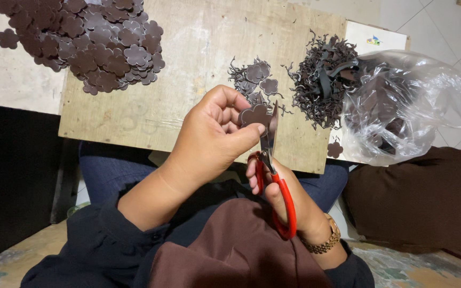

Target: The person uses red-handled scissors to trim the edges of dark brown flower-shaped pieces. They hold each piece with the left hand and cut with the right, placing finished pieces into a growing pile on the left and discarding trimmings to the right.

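Observation:
My left hand (212, 136) pinches a dark brown flower-shaped cutout (254, 114) between thumb and fingers, above the near edge of a wooden board (198, 58). My right hand (289, 200) grips red-handled scissors (273, 176); their blades point up and touch the cutout's right side. A gold watch (326, 242) is on my right wrist. A few more flower cutouts (257, 80) lie on the board just beyond my hands.
A big heap of brown flower cutouts (86, 42) covers the board's far left. A tangle of dark trimmings (324, 80) lies at the right, beside a clear plastic bag (401, 106). A brown cushion (428, 197) sits on the floor at right.

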